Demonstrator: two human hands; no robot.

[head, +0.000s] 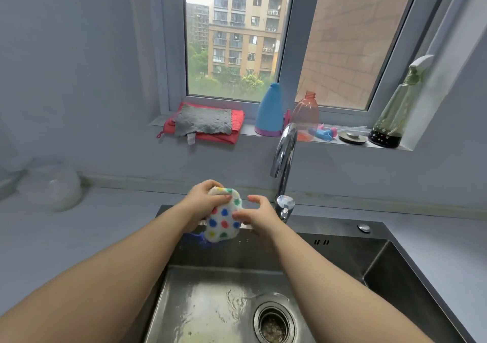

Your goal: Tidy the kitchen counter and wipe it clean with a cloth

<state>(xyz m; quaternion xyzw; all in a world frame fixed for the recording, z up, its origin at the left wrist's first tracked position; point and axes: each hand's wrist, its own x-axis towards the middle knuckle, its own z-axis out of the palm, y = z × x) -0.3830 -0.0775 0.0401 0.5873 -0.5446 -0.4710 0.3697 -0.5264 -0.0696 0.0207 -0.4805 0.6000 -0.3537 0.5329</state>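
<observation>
A white cloth with coloured dots hangs above the back of the steel sink. My left hand grips its upper end, fingers curled round the bunched top. My right hand pinches the cloth's right edge with thumb and fingers, the index finger stretched out. Both forearms reach over the sink basin. A blue loop dangles from the cloth's lower left corner.
A chrome tap stands just right of my hands. The basin is wet, with a drain strainer at its front. On the windowsill lie a grey and a red cloth, a blue bottle, an orange bottle and a green spray bottle. A clear jar stands at the left.
</observation>
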